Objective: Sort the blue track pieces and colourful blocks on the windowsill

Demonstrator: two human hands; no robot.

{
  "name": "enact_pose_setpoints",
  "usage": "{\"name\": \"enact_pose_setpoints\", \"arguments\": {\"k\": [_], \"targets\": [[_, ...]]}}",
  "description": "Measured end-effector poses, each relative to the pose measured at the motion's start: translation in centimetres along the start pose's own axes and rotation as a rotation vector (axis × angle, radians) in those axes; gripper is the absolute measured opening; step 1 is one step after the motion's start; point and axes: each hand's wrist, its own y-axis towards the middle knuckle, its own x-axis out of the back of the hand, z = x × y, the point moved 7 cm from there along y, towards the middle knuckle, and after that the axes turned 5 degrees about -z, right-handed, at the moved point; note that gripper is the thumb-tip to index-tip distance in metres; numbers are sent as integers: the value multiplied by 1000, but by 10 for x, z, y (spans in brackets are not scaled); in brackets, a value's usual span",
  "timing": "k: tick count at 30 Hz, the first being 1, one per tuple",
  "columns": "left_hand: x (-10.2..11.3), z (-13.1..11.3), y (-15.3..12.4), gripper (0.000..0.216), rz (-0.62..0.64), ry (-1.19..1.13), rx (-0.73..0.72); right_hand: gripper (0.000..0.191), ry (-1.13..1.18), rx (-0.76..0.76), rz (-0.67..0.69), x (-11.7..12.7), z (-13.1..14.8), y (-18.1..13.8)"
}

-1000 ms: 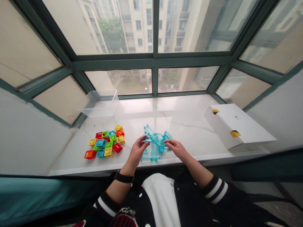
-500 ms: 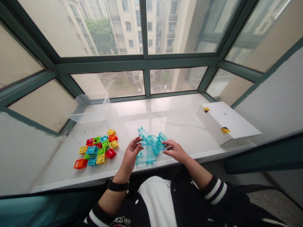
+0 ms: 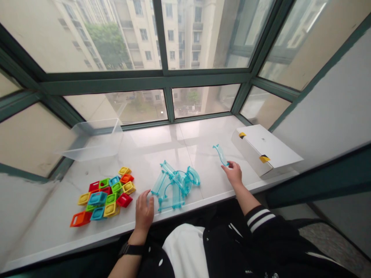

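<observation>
Daylight from a bay window is falling across the white marble counter (image 3: 179,143), which is filling the middle of the head view. Half a second ago both hands were meeting over the heap of clear blue track pieces (image 3: 174,183); now the right hand (image 3: 233,173) is reaching out to the right of centre, its grip pinching the near end of one curved blue track piece (image 3: 220,154) lying beside the white box (image 3: 265,150), so a single piece is being separated from the heap. Meanwhile the left hand (image 3: 144,210) is resting flat and empty, fingers loosely spread, at the counter's near edge just left of the heap. Further left, colourful square blocks (image 3: 104,195) are lying clustered, and a clear plastic tub (image 3: 92,139) is sitting at upper left.
</observation>
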Motion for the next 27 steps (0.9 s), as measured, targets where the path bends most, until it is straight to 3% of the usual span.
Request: {"name": "enact_pose_setpoints", "arguments": {"k": [4, 11, 27], "targets": [[-4, -2, 1, 39, 26, 15, -27, 48, -161, 4, -42, -10, -18, 20], [-2, -2, 1, 37, 24, 35, -39, 43, -385, 18, -52, -33, -23, 26], [-4, 0, 2, 38, 37, 57, -29, 37, -529, 65, -30, -34, -11, 12]]}}
